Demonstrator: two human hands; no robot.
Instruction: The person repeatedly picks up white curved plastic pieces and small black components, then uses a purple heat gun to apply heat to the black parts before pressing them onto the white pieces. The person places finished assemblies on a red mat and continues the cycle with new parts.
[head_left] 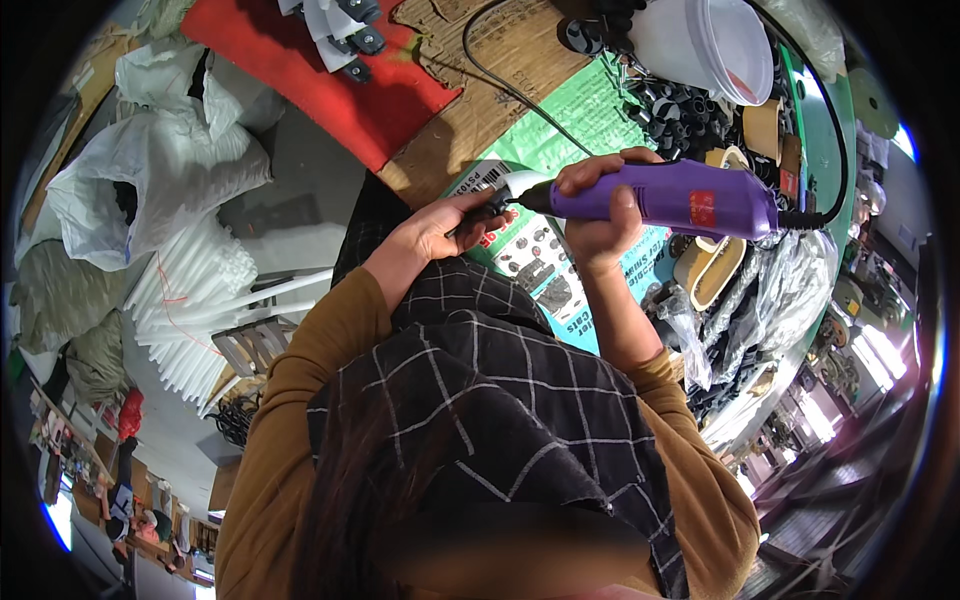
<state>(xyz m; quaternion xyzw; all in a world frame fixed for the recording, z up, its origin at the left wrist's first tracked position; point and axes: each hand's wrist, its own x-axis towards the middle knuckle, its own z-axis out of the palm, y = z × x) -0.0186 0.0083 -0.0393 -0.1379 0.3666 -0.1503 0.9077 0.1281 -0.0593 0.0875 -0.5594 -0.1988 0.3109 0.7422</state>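
Note:
In my right hand is a purple corded electric screwdriver, held level with the fingers wrapped round its body. Its dark tip points left and meets a small black plastic part. My left hand pinches that part between thumb and fingers. A white curved piece shows just behind the tip; whether it is joined to the black part I cannot tell. Both hands are over a green and blue printed plastic sheet. A black cable runs from the screwdriver's rear end.
Black-and-white parts lie on a red cloth at the far left, beside cardboard. A white bucket, loose small black parts, tape rolls and clear plastic bags crowd the right. White strips and sacks fill the left.

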